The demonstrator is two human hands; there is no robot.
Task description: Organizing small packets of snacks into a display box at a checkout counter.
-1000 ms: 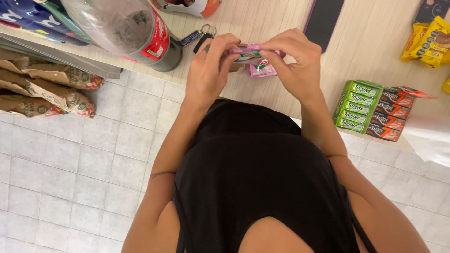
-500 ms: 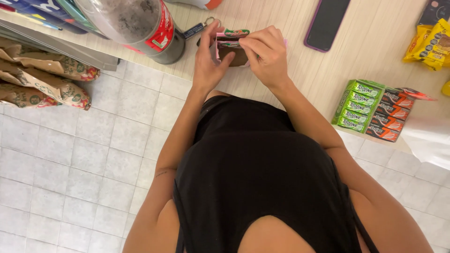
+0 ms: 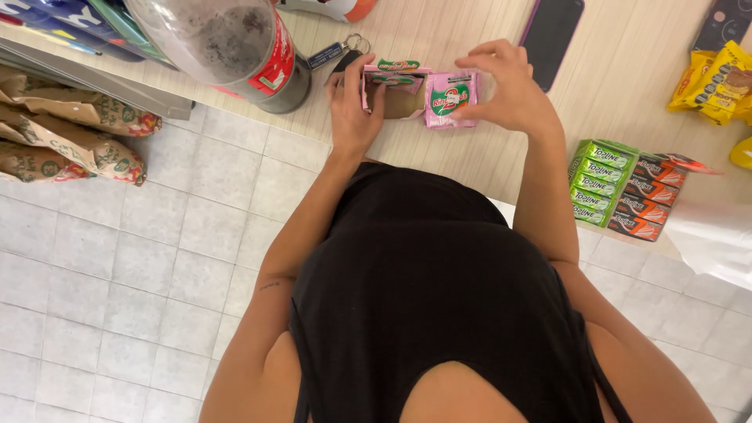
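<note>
- I'm looking straight down over a black top at a pale wooden counter (image 3: 627, 86), both hands up at its near edge.
- Left hand (image 3: 352, 117) is curled around the left end of a small pink display box (image 3: 395, 92): thumb on the near side, fingers wrapped over the far side, so it has the box gripped.
- The box sits on the counter, open towards me, brown cardboard showing inside (one green-and-red packet lies along its top edge).
- Right hand (image 3: 509, 94) is partly closed, fingertips and thumb pinching the right edge of a pink sachet (image 3: 450, 99) with a green and red label.
- That sachet stands upright, touching the right end of the box, face towards me.
- Just beyond the left hand lies a key ring with a dark fob (image 3: 341, 51), close beside a big plastic cola bottle (image 3: 235, 43) lying on its side at the counter edge.
- A dark phone (image 3: 552, 35) lies flat behind the right hand, apart from it.
- Off to the right, near the counter's edge, is a stack of green and red gum packs (image 3: 619, 188); further back are yellow snack packets (image 3: 717, 78).
- Below left, brown paper bags (image 3: 70, 133) sit on a low shelf above the pale tiled floor (image 3: 117, 298).
</note>
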